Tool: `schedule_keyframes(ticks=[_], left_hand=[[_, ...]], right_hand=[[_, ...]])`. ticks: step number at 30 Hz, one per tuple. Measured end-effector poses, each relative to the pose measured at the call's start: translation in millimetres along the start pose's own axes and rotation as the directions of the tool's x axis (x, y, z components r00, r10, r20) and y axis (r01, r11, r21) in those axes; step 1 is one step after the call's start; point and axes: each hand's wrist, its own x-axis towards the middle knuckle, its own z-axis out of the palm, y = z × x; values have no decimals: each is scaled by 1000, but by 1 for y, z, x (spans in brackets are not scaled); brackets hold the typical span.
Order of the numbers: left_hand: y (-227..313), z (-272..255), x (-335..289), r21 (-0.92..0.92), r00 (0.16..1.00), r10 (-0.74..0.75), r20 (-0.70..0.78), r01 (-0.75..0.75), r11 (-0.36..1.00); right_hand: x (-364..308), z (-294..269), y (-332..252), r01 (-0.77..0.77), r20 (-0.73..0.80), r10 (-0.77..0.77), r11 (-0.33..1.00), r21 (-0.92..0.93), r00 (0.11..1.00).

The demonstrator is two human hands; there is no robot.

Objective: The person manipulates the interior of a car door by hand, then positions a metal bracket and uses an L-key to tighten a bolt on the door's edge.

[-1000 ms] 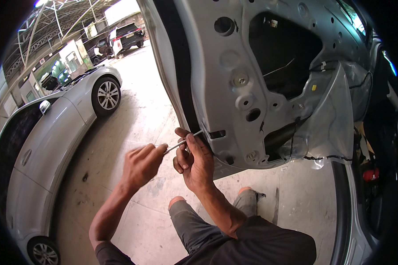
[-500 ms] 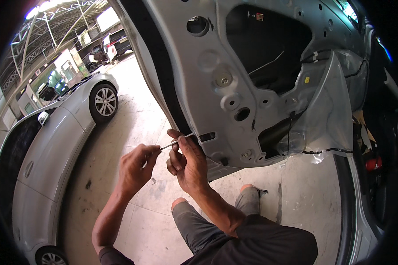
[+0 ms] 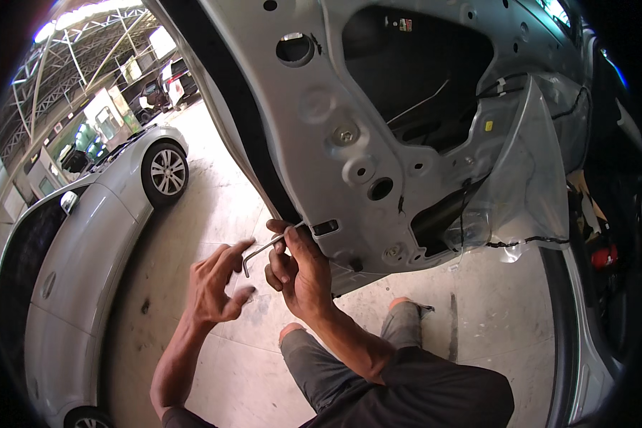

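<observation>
An L-shaped hex key (image 3: 259,252) slants across the door's lower edge. My right hand (image 3: 308,277) pinches its long shaft between thumb and fingers. The far tip meets the edge of the bare grey car door (image 3: 299,143), beside a small rectangular slot (image 3: 326,227); my fingers partly hide how it sits there. My left hand (image 3: 212,284) holds nothing, thumb and fingers spread around the key's bent short end without touching it. Motion slightly blurs those fingertips.
A clear plastic sheet (image 3: 517,171) and black cable hang on the door's right side. On the left stands a silver car (image 3: 85,250). My knees are below, over the pale concrete floor (image 3: 214,357). The door sill (image 3: 560,321) runs along the right.
My left hand has let go of the hex key and opened, uncovering its bent end. My right hand keeps its pinch. The view has shifted slightly, so the door appears further left.
</observation>
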Motion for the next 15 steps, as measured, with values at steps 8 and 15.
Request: schedule_keyframes(ticks=[8, 15], left_hand=[[-9, 10, -5, 54, 996, 37, -76, -33, 998], [-10, 7, 0, 34, 987, -63, -150, 69, 997]], right_hand=[[0, 2, 2, -8, 5, 8, 1000, 0, 1000], [2, -3, 2, 17, 6, -16, 997, -77, 1000]])
